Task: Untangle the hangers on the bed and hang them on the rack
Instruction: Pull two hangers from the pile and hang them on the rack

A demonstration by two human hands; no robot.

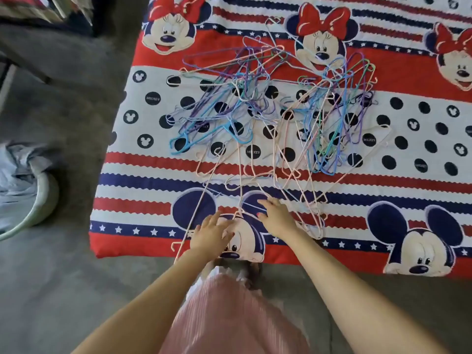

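At your far left a pale green basin (pixel 44 200) sits on the grey floor (pixel 63 264), holding crumpled light blue cloth (pixel 15 169). The tangled wire hangers (pixel 255 111) lie spread over the middle of the cartoon-print bed cover (pixel 383 190): blue, purple and green ones heaped farther from you, pink hangers (pixel 258 175) trailing down to the near edge. Your left hand (pixel 212 235) lies flat with fingers straight and spread, resting over a long pink wire that runs past the bed's edge. Your right hand (pixel 277 217) is also flat with fingers extended, resting on the pink wires just beside the left; neither hand grips anything.
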